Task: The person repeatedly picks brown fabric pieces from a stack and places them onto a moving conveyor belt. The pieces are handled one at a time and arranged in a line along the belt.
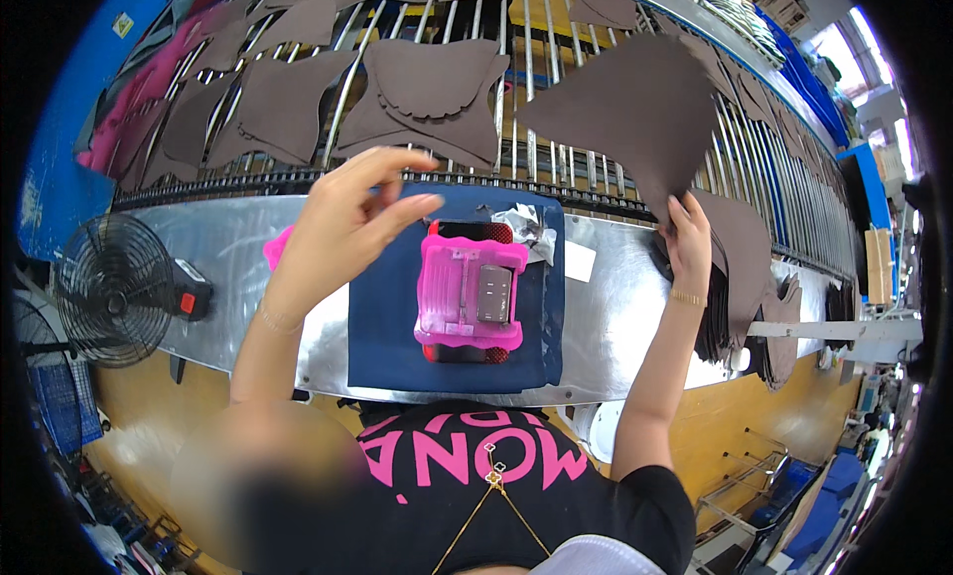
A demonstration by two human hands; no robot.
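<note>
My right hand (688, 240) pinches the lower corner of a brown cut fabric panel (635, 109), which is raised at a tilt over the roller rack. Beside that hand, a stack of similar brown panels (730, 297) droops over the table edge. My left hand (362, 213) is in the air above the dark blue mat (387, 352), thumb and fingers apart and nothing between them. Below and right of it, a pink plastic tray (442, 287) sits on the mat, with a small grey-brown rectangular object (494, 294) on it. Something black and red shows under the tray.
Brown panels (273, 99) lie in rows across the metal rollers (541, 79) at the back. A black fan (114, 287) stands at the left. Crumpled silver foil (526, 228) and a white paper (579, 261) lie near the tray. A white bar (834, 330) juts in at right.
</note>
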